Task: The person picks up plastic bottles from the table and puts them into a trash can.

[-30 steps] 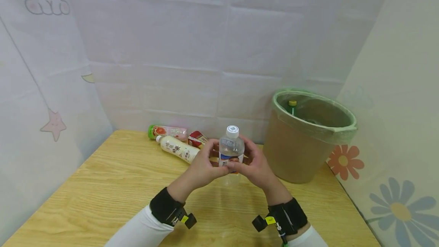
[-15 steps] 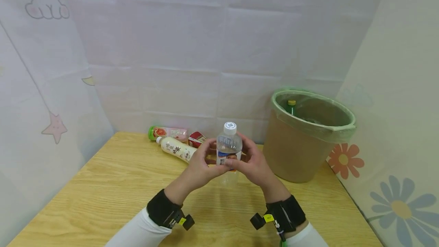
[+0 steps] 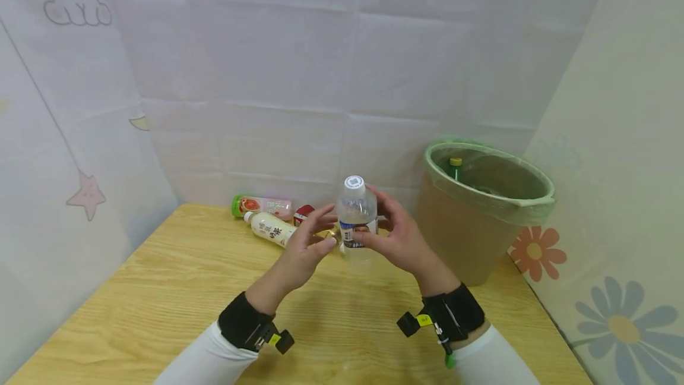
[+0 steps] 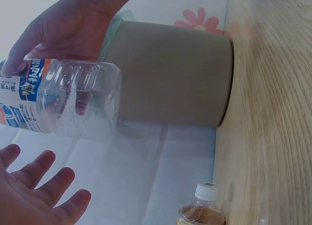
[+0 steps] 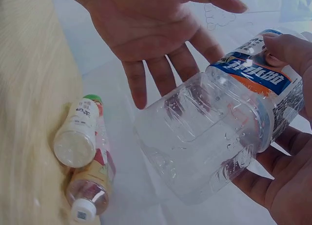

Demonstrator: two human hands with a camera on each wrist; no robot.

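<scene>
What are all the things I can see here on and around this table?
clear water bottle: one, see-through with white cap and blue label, held above the table
milky bottle: one, cream with white cap, lying at the table's back edge
pink-labelled bottle: one, green cap, lying behind the milky bottle
red carton: one, red and white, beside those bottles, partly hidden
bin: one, tan with a green liner, back right of the table; a yellow-capped bottle shows inside
table: one, light wood
left hand: one, open, fingers spread beside the clear water bottle
right hand: one, grips the clear water bottle
</scene>
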